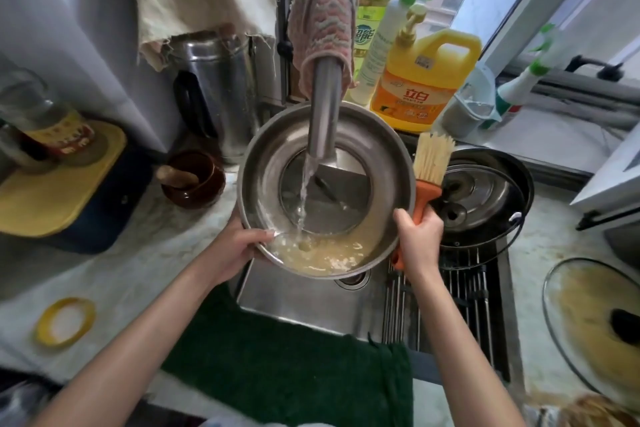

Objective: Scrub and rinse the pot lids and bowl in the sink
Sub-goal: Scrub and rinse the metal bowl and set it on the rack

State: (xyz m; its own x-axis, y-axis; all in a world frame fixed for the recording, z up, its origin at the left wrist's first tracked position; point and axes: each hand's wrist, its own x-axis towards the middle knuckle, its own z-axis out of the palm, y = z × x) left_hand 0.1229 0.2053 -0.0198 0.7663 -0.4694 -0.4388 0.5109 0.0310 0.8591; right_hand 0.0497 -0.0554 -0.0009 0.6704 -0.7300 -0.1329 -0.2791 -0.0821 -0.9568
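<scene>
A steel bowl [377, 163] is held tilted over the sink [311, 298], under the faucet [323, 107]. Water runs into it and cloudy yellowish water pools at its near rim. My left hand [239, 246] grips the bowl's near-left rim. My right hand [420, 239] grips the orange handle of a bristle brush [431, 163], bristles pointing up, beside the bowl's right rim. A glass lid with a steel rim [485, 198] lies in a dark pan at the right of the sink. A second, soiled glass lid [588, 322] lies on the right counter.
Detergent bottles [422, 87] stand behind the sink by the window. A wire rack [460, 291] spans the sink's right half. A steel kettle [218, 94], a brown mortar [194, 180], a yellow board [55, 184] and a yellow ring [65, 321] sit at left. A green cloth [294, 357] hangs at the front edge.
</scene>
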